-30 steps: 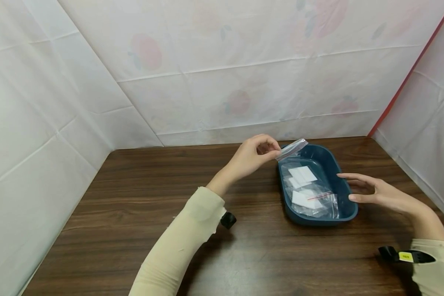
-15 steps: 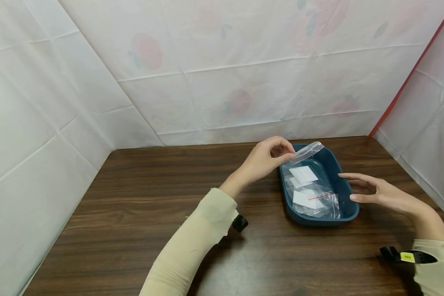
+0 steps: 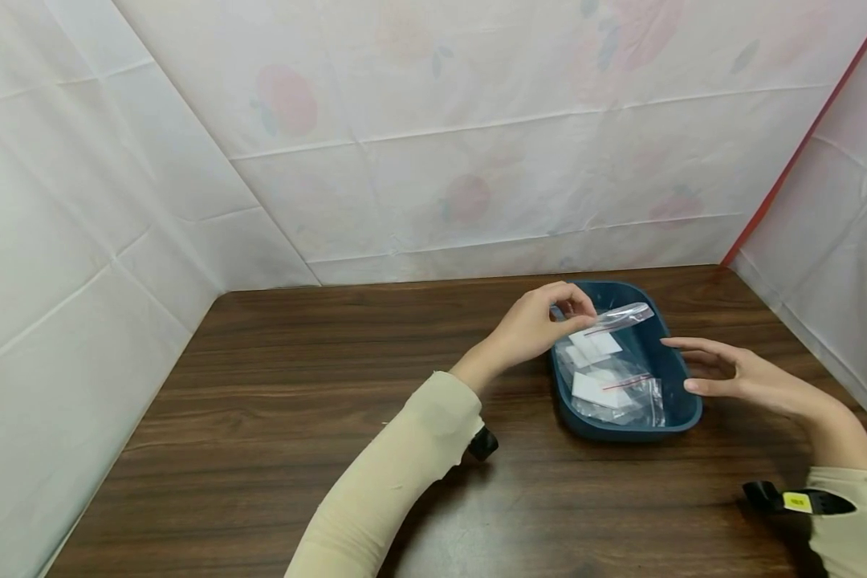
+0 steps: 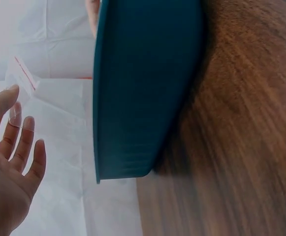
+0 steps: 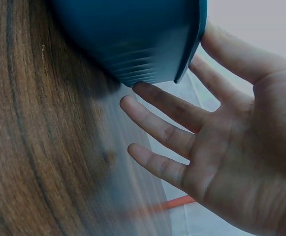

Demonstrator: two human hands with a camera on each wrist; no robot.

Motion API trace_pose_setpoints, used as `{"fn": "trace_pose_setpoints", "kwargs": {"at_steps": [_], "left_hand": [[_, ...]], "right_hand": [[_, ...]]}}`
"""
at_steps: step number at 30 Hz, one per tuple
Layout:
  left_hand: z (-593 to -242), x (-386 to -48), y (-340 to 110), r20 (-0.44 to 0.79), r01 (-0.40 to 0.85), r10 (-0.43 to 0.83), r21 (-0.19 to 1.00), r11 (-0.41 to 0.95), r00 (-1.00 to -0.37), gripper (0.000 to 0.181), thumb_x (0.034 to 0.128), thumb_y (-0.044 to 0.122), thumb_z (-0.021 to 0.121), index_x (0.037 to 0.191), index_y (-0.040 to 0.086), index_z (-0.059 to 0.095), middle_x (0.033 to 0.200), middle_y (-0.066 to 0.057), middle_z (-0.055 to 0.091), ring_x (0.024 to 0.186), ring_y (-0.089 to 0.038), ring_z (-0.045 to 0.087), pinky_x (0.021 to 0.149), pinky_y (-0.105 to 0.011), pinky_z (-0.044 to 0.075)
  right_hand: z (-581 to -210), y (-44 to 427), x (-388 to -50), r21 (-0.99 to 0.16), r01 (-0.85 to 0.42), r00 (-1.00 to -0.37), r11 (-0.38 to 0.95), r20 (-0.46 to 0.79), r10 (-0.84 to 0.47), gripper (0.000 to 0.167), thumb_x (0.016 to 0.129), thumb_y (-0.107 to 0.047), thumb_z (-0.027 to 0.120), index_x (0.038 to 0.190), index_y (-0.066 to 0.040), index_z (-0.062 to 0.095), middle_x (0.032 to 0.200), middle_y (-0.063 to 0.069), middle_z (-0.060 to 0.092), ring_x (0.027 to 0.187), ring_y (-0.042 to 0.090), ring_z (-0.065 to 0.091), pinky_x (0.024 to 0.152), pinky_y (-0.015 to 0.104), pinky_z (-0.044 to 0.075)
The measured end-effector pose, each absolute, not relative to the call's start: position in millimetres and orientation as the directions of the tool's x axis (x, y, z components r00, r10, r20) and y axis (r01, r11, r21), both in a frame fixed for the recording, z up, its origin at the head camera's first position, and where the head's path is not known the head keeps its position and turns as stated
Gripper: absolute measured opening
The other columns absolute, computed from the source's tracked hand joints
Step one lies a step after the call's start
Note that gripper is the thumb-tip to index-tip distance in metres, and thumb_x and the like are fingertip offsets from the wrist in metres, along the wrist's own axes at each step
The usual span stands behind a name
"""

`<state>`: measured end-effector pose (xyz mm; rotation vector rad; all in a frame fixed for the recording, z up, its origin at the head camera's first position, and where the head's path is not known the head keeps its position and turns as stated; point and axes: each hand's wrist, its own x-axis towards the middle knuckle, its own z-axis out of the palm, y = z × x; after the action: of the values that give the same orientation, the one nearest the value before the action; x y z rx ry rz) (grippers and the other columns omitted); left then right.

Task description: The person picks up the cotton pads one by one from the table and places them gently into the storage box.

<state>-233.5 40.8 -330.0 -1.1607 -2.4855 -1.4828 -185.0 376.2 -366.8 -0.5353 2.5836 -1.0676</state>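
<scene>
My left hand (image 3: 535, 323) pinches a clear zip bag (image 3: 627, 316) between thumb and index finger, above the far left part of a dark blue plastic bin (image 3: 650, 345). The left wrist view shows the bag's red seal line, with the other fingers of that hand spread loosely. Inside the bin lie several clear zip bags with white flat pieces (image 3: 598, 388); whether one white piece is in the pinched bag I cannot tell. At the bin's right side is my right hand (image 3: 751, 377), its thumb and index finger at the rim and the other fingers (image 5: 157, 125) loosely extended.
The bin stands on a dark wood-grain table (image 3: 274, 385), near its back edge. White cloth walls (image 3: 405, 185) with faded fruit prints enclose the back and sides. A red strip (image 3: 780, 193) runs up the back right corner.
My left hand has moved right and toward me with the zip bag, so the bag is now further over the bin. My right hand has stayed almost still at the rim.
</scene>
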Motion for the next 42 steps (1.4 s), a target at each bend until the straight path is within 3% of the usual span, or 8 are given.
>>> {"fn": "trace_pose_setpoints", "kwargs": {"at_steps": [4,9,11,18,24,25,32,42], "left_hand": [[-336,-232,43,0.355,0.604,0.601,0.747,0.279,-0.716,0.004,0.0964,0.024,0.066,0.099,0.021,0.068,0.099,0.013,0.06,0.09,-0.003,0.053,0.079,-0.017,0.046],[-343,-230,44,0.331,0.594,0.609,0.747,0.297,-0.721,0.005,0.0968,0.026,0.066,0.1,0.023,0.067,0.098,0.012,0.059,0.09,-0.002,0.053,0.076,-0.018,0.047],[-345,-230,44,0.32,0.592,0.611,0.743,0.313,-0.724,0.005,0.0966,0.026,0.066,0.1,0.023,0.067,0.098,0.012,0.059,0.089,-0.002,0.053,0.073,-0.018,0.046],[-350,-230,43,0.267,0.589,0.629,0.712,0.382,-0.73,0.01,0.0963,0.029,0.066,0.103,0.022,0.068,0.096,0.015,0.059,0.089,0.0,0.053,0.07,-0.016,0.045],[-352,-230,42,0.239,0.586,0.637,0.696,0.414,-0.733,0.011,0.0967,0.03,0.066,0.105,0.024,0.07,0.096,0.018,0.059,0.088,0.002,0.053,0.069,-0.016,0.045],[-352,-230,41,0.237,0.587,0.638,0.695,0.417,-0.733,0.011,0.0968,0.031,0.065,0.105,0.024,0.07,0.097,0.018,0.059,0.088,0.002,0.053,0.069,-0.016,0.045],[-353,-229,44,0.248,0.599,0.634,0.677,0.428,-0.732,0.011,0.0967,0.03,0.065,0.105,0.025,0.07,0.097,0.019,0.058,0.089,0.003,0.052,0.07,-0.015,0.044],[-356,-228,46,0.188,0.59,0.657,0.66,0.466,-0.73,0.011,0.0973,0.032,0.064,0.106,0.028,0.069,0.1,0.021,0.057,0.091,0.003,0.05,0.068,-0.016,0.044]], "right_hand": [[-367,376,-185,-0.722,-0.227,-0.885,0.654,-0.128,-0.448,0.06,0.099,-0.022,0.062,0.153,-0.016,0.037,0.154,0.022,0.031,0.132,0.047,0.039,0.089,0.062,0.045],[-366,375,-184,-0.706,-0.222,-0.889,0.673,-0.137,-0.437,0.059,0.099,-0.025,0.063,0.153,-0.02,0.038,0.154,0.019,0.033,0.127,0.011,0.043,0.085,0.037,0.05],[-366,375,-184,-0.7,-0.219,-0.891,0.68,-0.14,-0.431,0.059,0.099,-0.026,0.063,0.153,-0.022,0.039,0.154,0.018,0.033,0.124,0.005,0.042,0.084,0.034,0.05],[-366,376,-184,-0.713,-0.224,-0.889,0.664,-0.131,-0.439,0.061,0.099,-0.024,0.063,0.153,-0.017,0.037,0.154,0.022,0.031,0.131,0.046,0.039,0.089,0.059,0.046],[-367,376,-184,-0.716,-0.222,-0.888,0.662,-0.132,-0.44,0.06,0.099,-0.022,0.063,0.153,-0.015,0.037,0.154,0.022,0.031,0.132,0.047,0.038,0.09,0.061,0.045],[-367,376,-184,-0.711,-0.222,-0.889,0.667,-0.133,-0.438,0.06,0.099,-0.022,0.063,0.153,-0.017,0.037,0.154,0.021,0.032,0.133,0.039,0.041,0.09,0.056,0.046],[-366,376,-184,-0.722,-0.222,-0.887,0.655,-0.129,-0.443,0.061,0.099,-0.021,0.063,0.153,-0.014,0.037,0.154,0.023,0.03,0.132,0.05,0.037,0.09,0.067,0.042],[-367,376,-184,-0.719,-0.231,-0.887,0.655,-0.122,-0.446,0.06,0.098,-0.02,0.063,0.153,-0.015,0.037,0.154,0.023,0.03,0.131,0.05,0.037,0.089,0.07,0.04]]}}
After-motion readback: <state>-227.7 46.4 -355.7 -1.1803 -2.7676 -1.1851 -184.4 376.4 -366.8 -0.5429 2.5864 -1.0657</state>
